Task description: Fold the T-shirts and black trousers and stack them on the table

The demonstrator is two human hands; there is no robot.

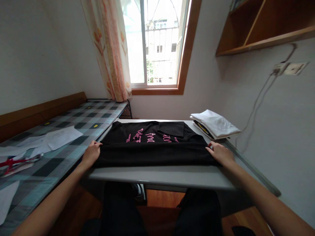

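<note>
A black shirt (152,154) with pink lettering lies across the white table (157,175), its near part folded over in a wide band. My left hand (92,153) pinches the left end of that band, and my right hand (221,153) pinches its right end. Part of the lettering shows beyond the fold, with a folded black flap lying over some of it at the far right. The undersides of both hands' grips are hidden.
Folded clothes (215,124), white on top, are stacked at the table's back right. A checked bed (56,165) with papers (60,137) and a red item (12,164) stands on the left. Wooden shelves (268,32) hang at the upper right.
</note>
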